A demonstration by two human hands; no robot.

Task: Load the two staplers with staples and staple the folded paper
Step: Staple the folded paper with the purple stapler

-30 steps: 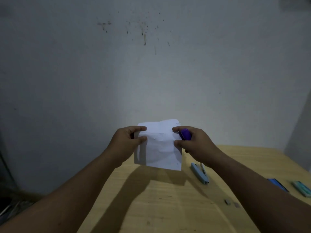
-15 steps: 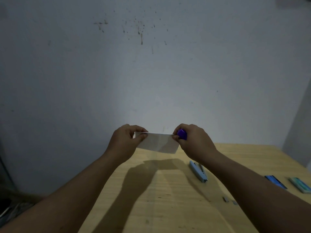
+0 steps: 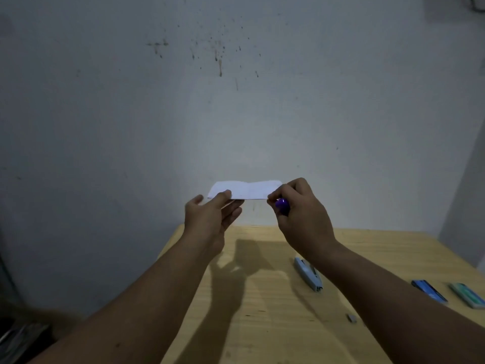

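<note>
The folded white paper (image 3: 246,190) is held up in the air above the far edge of the wooden table (image 3: 275,311), lying nearly flat. My left hand (image 3: 210,219) supports its left end, palm up, with the thumb on top and the fingers loosely spread. My right hand (image 3: 301,214) pinches the paper's right end and also grips a small purple stapler (image 3: 282,204), mostly hidden in the fist. A light blue stapler (image 3: 308,274) lies on the table below my right wrist.
At the right edge of the table lie a blue staple box (image 3: 429,290) and a green staple box (image 3: 467,295). A small grey strip of staples (image 3: 351,318) sits beside my right forearm. A stained wall stands close behind the table.
The paper has tipped from facing me to lying almost flat and has risen. My left hand has turned palm up and loosened its fingers under the paper.
</note>
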